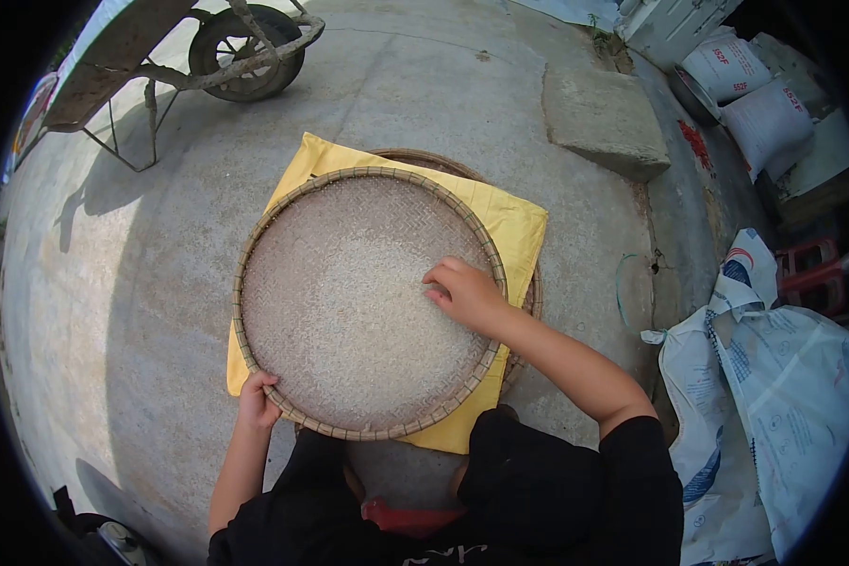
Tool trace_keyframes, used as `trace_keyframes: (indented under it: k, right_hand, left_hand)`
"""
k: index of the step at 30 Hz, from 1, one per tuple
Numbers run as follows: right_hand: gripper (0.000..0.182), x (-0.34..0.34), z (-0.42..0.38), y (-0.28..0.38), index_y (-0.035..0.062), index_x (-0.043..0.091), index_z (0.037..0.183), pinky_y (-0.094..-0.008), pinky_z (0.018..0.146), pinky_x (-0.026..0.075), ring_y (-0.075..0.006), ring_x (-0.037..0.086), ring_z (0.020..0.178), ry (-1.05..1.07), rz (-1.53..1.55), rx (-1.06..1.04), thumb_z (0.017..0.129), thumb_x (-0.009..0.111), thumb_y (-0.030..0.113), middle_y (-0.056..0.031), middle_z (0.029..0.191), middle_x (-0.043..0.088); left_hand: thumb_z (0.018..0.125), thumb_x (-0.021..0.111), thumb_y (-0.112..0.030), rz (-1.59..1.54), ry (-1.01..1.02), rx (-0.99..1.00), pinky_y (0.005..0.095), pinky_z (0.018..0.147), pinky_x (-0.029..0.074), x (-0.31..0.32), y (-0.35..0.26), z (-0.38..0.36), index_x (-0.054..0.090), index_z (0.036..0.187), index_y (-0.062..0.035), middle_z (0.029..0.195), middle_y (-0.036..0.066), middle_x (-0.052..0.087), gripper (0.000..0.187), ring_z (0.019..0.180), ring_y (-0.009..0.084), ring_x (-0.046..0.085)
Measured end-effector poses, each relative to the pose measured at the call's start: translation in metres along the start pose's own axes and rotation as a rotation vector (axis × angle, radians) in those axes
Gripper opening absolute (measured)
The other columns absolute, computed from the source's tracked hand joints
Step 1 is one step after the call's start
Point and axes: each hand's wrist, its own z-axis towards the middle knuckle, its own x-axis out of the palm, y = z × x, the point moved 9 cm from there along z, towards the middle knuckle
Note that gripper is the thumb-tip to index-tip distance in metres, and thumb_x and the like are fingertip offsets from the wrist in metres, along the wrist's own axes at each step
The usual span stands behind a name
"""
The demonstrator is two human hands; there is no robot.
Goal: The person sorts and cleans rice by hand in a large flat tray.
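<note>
A round woven bamboo winnowing basket [377, 434] lies in front of me, above my knees, with white rice grains [363, 316] spread thinly over its middle and lower part. My left hand [258, 401] grips the rim at the lower left, thumb on top. Over the right side of the rice is my right hand [467, 297], its fingers curled and drawn together; whatever is between the fingertips is too small to make out. Beneath the basket is a yellow cloth or sack [514, 222], and under that a second round basket [434, 160] shows at its edges.
A wheelbarrow [255, 57] stands at the upper left on the concrete floor. A concrete block [604, 118] juts out at the upper right, near white printed sacks [769, 123]. More white and blue sacks [792, 406] lie at the right. Part of a red seat [410, 517] shows beneath me.
</note>
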Motion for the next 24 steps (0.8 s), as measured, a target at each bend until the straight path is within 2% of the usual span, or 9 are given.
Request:
trace_keyframes:
  k: [2, 6, 9, 11, 17, 19, 21, 24]
  right_hand:
    - [0.013, 0.0, 0.006, -0.002, 0.0086, 0.058, 0.088, -0.0375, 0.067, 0.046, -0.0279, 0.057, 0.08, -0.052, -0.031, 0.022, 0.077, 0.063, 0.014, -0.0082, 0.086, 0.054]
    - [0.012, 0.005, 0.019, -0.003, 0.0046, 0.057, 0.086, -0.034, 0.069, 0.047, -0.0266, 0.058, 0.08, 0.002, -0.011, 0.097, 0.077, 0.064, 0.01, -0.01, 0.086, 0.055]
    - [0.009, 0.015, 0.022, -0.005, 0.0045, 0.056, 0.083, -0.0348, 0.068, 0.046, -0.0275, 0.057, 0.078, 0.063, -0.039, 0.088, 0.078, 0.062, 0.009, -0.0098, 0.085, 0.055]
    - [0.006, 0.022, 0.022, -0.008, 0.0067, 0.055, 0.079, -0.0392, 0.067, 0.045, -0.0302, 0.056, 0.077, 0.073, -0.077, 0.058, 0.077, 0.06, 0.009, -0.0099, 0.082, 0.055]
    - [0.009, 0.0, 0.007, -0.012, 0.0037, 0.053, 0.083, -0.0343, 0.068, 0.045, -0.0262, 0.055, 0.077, 0.096, -0.027, 0.09, 0.079, 0.06, 0.007, -0.0104, 0.083, 0.053]
    - [0.007, -0.016, -0.006, -0.021, 0.0041, 0.055, 0.08, -0.0355, 0.067, 0.045, -0.0272, 0.056, 0.074, 0.2, 0.018, 0.075, 0.076, 0.06, 0.007, -0.0106, 0.082, 0.056]
    - [0.011, -0.022, -0.029, -0.041, 0.003, 0.055, 0.08, -0.0325, 0.066, 0.046, -0.023, 0.057, 0.072, 0.545, 0.009, 0.324, 0.075, 0.063, 0.008, -0.009, 0.078, 0.058]
    - [0.014, -0.033, -0.048, -0.057, 0.0021, 0.056, 0.08, -0.031, 0.064, 0.045, -0.0201, 0.057, 0.071, 0.573, -0.132, 0.402, 0.074, 0.066, 0.009, -0.008, 0.075, 0.059]
  left_hand:
    - [0.067, 0.046, 0.0, 0.005, 0.001, 0.026, 0.0458, 0.095, 0.042, 0.0, -0.003, 0.0, 0.037, 0.125, 0.0056, 0.118, 0.019, 0.051, 0.058, 0.108, 0.0342, 0.052]
    - [0.067, 0.046, 0.0, 0.005, 0.007, 0.006, 0.0459, 0.095, 0.043, 0.007, -0.005, -0.004, 0.037, 0.124, 0.006, 0.117, 0.019, 0.052, 0.058, 0.107, 0.0342, 0.052]
    - [0.067, 0.046, 0.0, 0.021, -0.006, 0.031, 0.0457, 0.094, 0.043, 0.004, -0.006, -0.004, 0.037, 0.124, 0.0063, 0.116, 0.019, 0.052, 0.058, 0.107, 0.0341, 0.052]
    - [0.067, 0.046, 0.0, 0.022, -0.021, 0.038, 0.0456, 0.094, 0.044, -0.004, -0.005, -0.001, 0.037, 0.124, 0.006, 0.116, 0.019, 0.052, 0.058, 0.106, 0.0342, 0.053]
    - [0.066, 0.046, 0.001, 0.045, -0.052, 0.037, 0.0452, 0.093, 0.044, 0.0, -0.007, -0.002, 0.039, 0.122, 0.005, 0.115, 0.018, 0.053, 0.057, 0.104, 0.0336, 0.054]
    - [0.066, 0.045, 0.001, 0.032, -0.065, 0.039, 0.0451, 0.093, 0.044, -0.012, -0.007, 0.002, 0.039, 0.122, 0.0045, 0.115, 0.018, 0.053, 0.057, 0.104, 0.0335, 0.054]
    - [0.066, 0.045, 0.001, 0.01, -0.081, 0.035, 0.0449, 0.093, 0.044, -0.027, -0.007, 0.004, 0.039, 0.122, 0.0039, 0.114, 0.017, 0.053, 0.057, 0.104, 0.0334, 0.054]
    - [0.065, 0.045, 0.001, 0.018, -0.085, 0.049, 0.045, 0.093, 0.044, -0.036, -0.006, 0.006, 0.039, 0.122, 0.0027, 0.114, 0.017, 0.053, 0.057, 0.104, 0.0333, 0.054]
